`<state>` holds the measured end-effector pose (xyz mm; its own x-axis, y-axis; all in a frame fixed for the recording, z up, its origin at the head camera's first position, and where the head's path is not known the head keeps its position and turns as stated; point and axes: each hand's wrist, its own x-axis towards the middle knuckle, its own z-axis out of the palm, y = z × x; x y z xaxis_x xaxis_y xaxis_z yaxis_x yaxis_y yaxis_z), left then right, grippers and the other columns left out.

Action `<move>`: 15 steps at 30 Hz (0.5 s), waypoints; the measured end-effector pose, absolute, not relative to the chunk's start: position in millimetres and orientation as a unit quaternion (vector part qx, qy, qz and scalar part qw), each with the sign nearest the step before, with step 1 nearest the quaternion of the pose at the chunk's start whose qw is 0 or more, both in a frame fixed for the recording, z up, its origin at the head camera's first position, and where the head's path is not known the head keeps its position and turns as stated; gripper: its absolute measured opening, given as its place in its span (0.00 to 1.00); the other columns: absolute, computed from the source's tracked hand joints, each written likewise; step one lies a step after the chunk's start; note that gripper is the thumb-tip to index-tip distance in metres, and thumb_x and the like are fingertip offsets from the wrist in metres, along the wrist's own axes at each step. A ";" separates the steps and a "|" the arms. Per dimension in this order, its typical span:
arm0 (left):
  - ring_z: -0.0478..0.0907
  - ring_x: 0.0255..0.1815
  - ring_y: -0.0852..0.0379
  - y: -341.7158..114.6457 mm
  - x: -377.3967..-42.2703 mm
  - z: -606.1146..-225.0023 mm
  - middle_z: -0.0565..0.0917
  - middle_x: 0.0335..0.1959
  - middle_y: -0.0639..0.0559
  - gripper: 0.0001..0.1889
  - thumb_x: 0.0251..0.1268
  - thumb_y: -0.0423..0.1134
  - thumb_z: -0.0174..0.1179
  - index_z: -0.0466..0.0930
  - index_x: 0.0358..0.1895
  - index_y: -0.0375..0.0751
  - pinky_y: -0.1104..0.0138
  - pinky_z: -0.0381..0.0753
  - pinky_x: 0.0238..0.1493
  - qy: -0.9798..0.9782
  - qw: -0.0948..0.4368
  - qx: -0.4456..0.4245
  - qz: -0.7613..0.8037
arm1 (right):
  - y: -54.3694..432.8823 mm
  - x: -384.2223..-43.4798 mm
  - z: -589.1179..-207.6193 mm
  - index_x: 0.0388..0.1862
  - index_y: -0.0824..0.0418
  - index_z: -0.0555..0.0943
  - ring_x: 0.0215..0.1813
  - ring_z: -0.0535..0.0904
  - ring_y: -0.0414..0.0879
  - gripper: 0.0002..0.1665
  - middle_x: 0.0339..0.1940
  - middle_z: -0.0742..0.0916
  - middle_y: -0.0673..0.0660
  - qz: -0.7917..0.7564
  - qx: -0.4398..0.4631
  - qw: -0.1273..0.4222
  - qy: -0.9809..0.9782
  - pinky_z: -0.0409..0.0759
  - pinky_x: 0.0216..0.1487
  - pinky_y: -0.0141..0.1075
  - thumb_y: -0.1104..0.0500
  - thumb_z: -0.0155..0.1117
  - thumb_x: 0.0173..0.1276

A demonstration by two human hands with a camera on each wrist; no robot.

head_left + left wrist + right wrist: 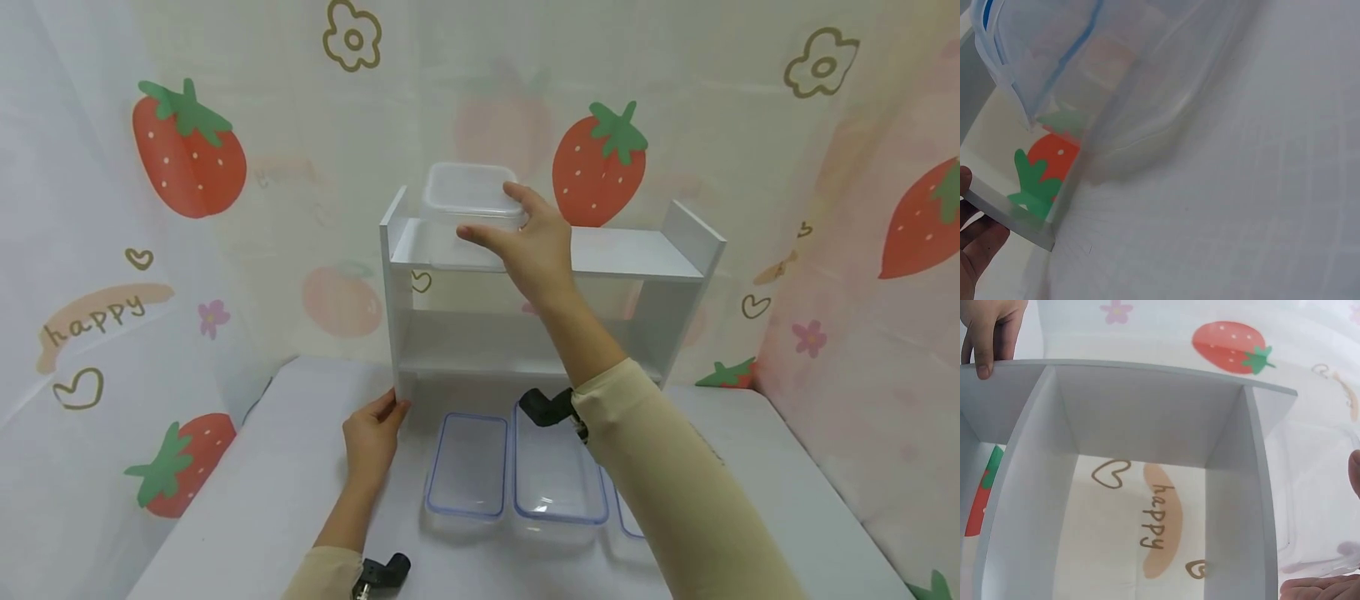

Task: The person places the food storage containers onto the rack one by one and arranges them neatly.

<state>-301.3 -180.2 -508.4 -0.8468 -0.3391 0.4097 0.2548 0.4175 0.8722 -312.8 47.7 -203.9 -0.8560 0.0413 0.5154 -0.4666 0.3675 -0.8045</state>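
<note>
My right hand (540,250) grips a clear lidded plastic food container (468,190) by its right side, thumb at the front and fingers at the lid's edge. The container is at the left end of the top board of a white two-tier shelf (487,342), close to the raised side panel. In the right wrist view the container (1313,487) shows beside the top board, with part of the right hand (1322,589) at its edge. Low on the shelf's left side panel, my left hand (372,437) pinches the panel's edge; the left wrist view shows these fingers (988,240) too.
In front of the shelf, on the white-covered table (247,500), stand a clear container with a blue rim (468,467), a larger one (558,483) and a third (628,512) partly behind the right sleeve. A strawberry-print curtain (450,100) hangs behind and at both sides.
</note>
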 end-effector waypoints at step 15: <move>0.90 0.45 0.48 -181.0 -301.8 -509.5 0.89 0.49 0.41 0.18 0.65 0.40 0.72 0.86 0.55 0.37 0.67 0.90 0.41 -0.799 0.274 0.029 -0.534 | 35.8 -320.5 -202.6 0.74 0.54 0.74 0.68 0.75 0.40 0.58 0.70 0.80 0.50 0.554 0.137 0.232 -0.788 0.79 0.65 0.32 0.42 0.89 0.44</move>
